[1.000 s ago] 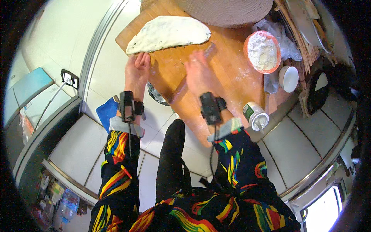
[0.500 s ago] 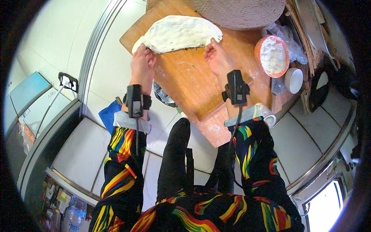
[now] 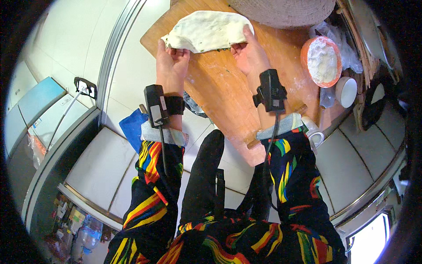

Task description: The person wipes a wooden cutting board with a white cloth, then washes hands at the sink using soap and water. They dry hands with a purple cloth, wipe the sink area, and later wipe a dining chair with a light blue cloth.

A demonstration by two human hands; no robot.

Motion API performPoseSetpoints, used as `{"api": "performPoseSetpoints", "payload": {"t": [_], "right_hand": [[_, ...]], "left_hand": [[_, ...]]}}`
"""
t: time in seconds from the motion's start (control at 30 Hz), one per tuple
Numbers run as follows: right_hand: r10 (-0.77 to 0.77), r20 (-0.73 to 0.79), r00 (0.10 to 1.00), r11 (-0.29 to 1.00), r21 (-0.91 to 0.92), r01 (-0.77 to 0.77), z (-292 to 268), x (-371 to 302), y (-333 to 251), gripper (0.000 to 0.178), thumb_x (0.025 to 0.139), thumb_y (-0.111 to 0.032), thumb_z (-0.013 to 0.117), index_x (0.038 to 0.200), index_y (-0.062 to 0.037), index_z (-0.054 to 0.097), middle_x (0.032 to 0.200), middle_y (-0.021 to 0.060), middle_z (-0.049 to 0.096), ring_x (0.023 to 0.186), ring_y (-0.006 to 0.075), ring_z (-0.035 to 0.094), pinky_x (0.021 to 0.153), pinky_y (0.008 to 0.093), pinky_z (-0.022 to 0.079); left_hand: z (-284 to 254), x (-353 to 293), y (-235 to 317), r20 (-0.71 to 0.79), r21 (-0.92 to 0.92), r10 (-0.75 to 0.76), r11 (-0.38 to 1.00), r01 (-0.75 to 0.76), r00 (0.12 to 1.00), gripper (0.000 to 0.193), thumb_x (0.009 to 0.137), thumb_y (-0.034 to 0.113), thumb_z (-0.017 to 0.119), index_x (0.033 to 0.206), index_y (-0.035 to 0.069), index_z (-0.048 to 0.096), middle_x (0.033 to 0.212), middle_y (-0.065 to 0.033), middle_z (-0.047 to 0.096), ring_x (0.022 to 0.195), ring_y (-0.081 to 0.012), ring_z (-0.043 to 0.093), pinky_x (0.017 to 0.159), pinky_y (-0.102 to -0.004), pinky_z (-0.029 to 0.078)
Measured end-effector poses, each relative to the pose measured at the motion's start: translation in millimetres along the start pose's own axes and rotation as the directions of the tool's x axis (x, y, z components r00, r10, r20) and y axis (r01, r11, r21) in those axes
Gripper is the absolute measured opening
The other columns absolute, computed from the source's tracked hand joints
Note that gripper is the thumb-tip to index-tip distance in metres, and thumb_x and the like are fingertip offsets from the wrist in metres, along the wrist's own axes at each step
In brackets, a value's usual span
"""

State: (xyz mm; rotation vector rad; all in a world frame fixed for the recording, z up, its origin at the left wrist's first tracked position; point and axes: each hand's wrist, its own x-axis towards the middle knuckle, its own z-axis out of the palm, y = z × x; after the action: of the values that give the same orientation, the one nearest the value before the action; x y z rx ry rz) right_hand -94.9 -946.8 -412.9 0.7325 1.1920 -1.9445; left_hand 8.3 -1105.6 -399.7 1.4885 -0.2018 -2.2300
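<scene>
1. Two hands hold the near edge of the flat dough (image 3: 206,31), which lies at the far end of the wooden board (image 3: 228,92).
2. The left hand (image 3: 170,66) grasps the dough's left part, fingers curled under the edge; the right hand (image 3: 248,55) pinches its right part the same way.
3. To lift well, I think both hands should rise together and stay wide apart, so the thin sheet does not stretch or tear.
4. Right of the board stand an orange bowl of flour (image 3: 321,60) and a small white bowl (image 3: 346,91).
5. The dough's underside is hidden, and the woven thing (image 3: 285,9) beyond the board is cut off.
</scene>
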Motion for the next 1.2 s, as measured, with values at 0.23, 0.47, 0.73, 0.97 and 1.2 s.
{"api": "performPoseSetpoints", "payload": {"t": [0.23, 0.47, 0.73, 0.97, 1.2], "right_hand": [[-0.335, 0.098, 0.937, 0.437, -0.865, 0.247, 0, -4, -6, 0.039, 0.087, -0.027, 0.059, 0.118, -0.0049, 0.053, 0.106, 0.0039, 0.062, 0.091, 0.0164, 0.059, 0.077, 0.0272, 0.045], [-0.232, 0.147, 0.962, 0.96, 0.195, 0.202, -17, 9, 1, 0.046, 0.092, -0.039, 0.049, 0.116, -0.0001, 0.053, 0.112, 0.0105, 0.06, 0.1, 0.0234, 0.058, 0.088, 0.0339, 0.045], [-0.25, 0.098, 0.963, 0.962, 0.138, 0.236, 7, -10, 2, 0.036, 0.085, -0.021, 0.063, 0.114, -0.0039, 0.052, 0.108, 0.0088, 0.062, 0.094, 0.021, 0.063, 0.077, 0.0315, 0.052], [-0.372, 0.544, 0.752, 0.258, -0.718, 0.646, 79, -96, 21, 0.029, 0.078, -0.027, 0.059, 0.098, -0.0065, 0.059, 0.085, 0.0196, 0.063, 0.08, 0.0372, 0.062, 0.071, 0.047, 0.049], [-0.318, 0.518, 0.794, 0.41, -0.68, 0.608, 37, -193, 12, 0.026, 0.078, -0.024, 0.063, 0.097, -0.0062, 0.061, 0.087, 0.0099, 0.064, 0.079, 0.0247, 0.062, 0.072, 0.0334, 0.05]], "left_hand": [[17, -14, -11, 0.096, 0.422, 0.377, 0.823, -0.381, 0.921, 0.029, 0.09, 0.022, 0.057, 0.111, 0.003, 0.049, 0.106, -0.0113, 0.056, 0.096, -0.0196, 0.056, 0.082, -0.0335, 0.046], [38, -54, -84, 0.824, 0.567, 0.109, -0.172, -0.806, 0.556, 0.028, 0.082, 0.013, 0.062, 0.105, 0.0, 0.053, 0.105, -0.0133, 0.058, 0.097, -0.0229, 0.056, 0.084, -0.0339, 0.044], [-2, -33, -55, 0.543, 0.637, 0.391, 0.384, -0.668, 0.743, 0.039, 0.094, 0.024, 0.048, 0.125, 0.001, 0.045, 0.124, -0.0139, 0.052, 0.117, -0.0258, 0.047, 0.1, -0.0354, 0.036], [-11, -20, -22, 0.704, 0.183, -0.156, 0.982, 0.036, 0.693, 0.06, 0.095, 0.048, 0.024, 0.138, 0.006, 0.027, 0.134, -0.0215, 0.039, 0.114, -0.0406, 0.048, 0.097, -0.0508, 0.039], [-34, -115, -44, 0.459, 0.22, -0.251, 0.962, 0.164, 0.852, 0.057, 0.093, 0.05, 0.031, 0.142, 0.021, 0.025, 0.147, -0.0121, 0.025, 0.129, -0.0336, 0.034, 0.105, -0.0498, 0.029]]}}
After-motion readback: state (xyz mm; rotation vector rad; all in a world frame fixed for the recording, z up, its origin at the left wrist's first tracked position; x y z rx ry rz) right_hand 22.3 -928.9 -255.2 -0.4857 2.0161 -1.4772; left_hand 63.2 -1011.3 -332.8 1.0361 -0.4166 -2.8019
